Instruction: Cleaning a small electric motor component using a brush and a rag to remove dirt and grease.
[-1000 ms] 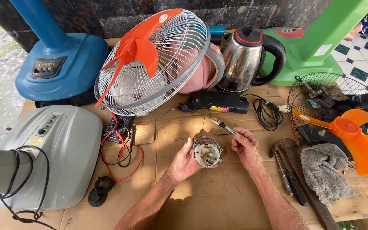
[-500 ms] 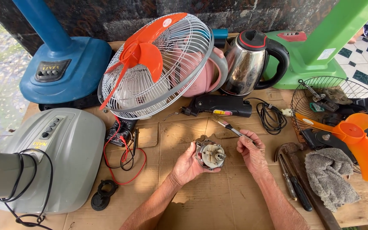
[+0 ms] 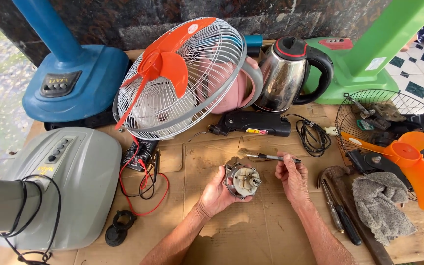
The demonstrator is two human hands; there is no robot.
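Observation:
My left hand grips a small round fan motor, its shaft end turned up and to the right. My right hand holds a thin metal tool with a dark grip, lying almost level, its tip pointing left above the motor. Both hands hover over the brown cardboard covering the table. A fan head with a white wire guard and orange blade lies tilted just behind them.
A grey fan base sits at left, a blue base and a green base at the back. A steel kettle, black power unit, multimeter with red leads, screwdrivers, rag and a guard holding an orange blade surround the hands.
My left hand has turned the motor so its shaft faces up and right. My right hand has swung the tool from a steep slant to nearly level.

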